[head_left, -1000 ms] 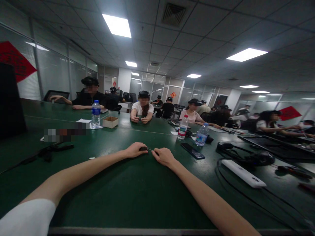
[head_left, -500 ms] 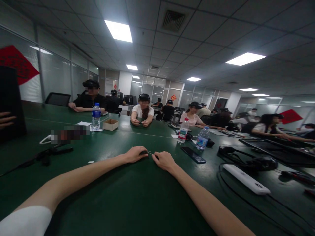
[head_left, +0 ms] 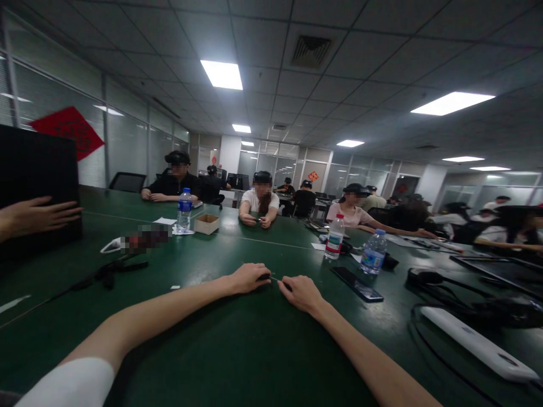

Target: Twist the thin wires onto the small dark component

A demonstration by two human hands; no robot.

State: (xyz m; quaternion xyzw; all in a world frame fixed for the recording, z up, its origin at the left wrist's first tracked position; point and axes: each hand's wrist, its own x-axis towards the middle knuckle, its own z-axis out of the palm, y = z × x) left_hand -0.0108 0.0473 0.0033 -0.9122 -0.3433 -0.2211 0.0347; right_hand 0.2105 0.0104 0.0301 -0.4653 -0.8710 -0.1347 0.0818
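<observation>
Both my forearms rest on the dark green table (head_left: 203, 362), and my hands nearly meet in the middle. The fingers of my left hand (head_left: 249, 278) are closed on a small dark object (head_left: 265, 276). A thin shiny shaft (head_left: 274, 278) runs from it towards my other hand. My right hand (head_left: 302, 293) is closed too, its thumb and fingers pinched at the far end of that shaft; what lies inside the pinch is too small and hidden to name.
To the right are a phone (head_left: 357, 284), two water bottles (head_left: 335, 237), a headset (head_left: 479, 302) and a white power bank-like device (head_left: 477, 342). Left are a small box (head_left: 206, 224), another bottle (head_left: 184, 212), a cable (head_left: 108, 272) and a co-worker's hand (head_left: 42, 217) against a black panel (head_left: 38, 169). Others sit opposite.
The view has swung left and slightly up, so everything sits further right and lower. The co-worker's hand at the left shows more fully. My hands keep the same pose.
</observation>
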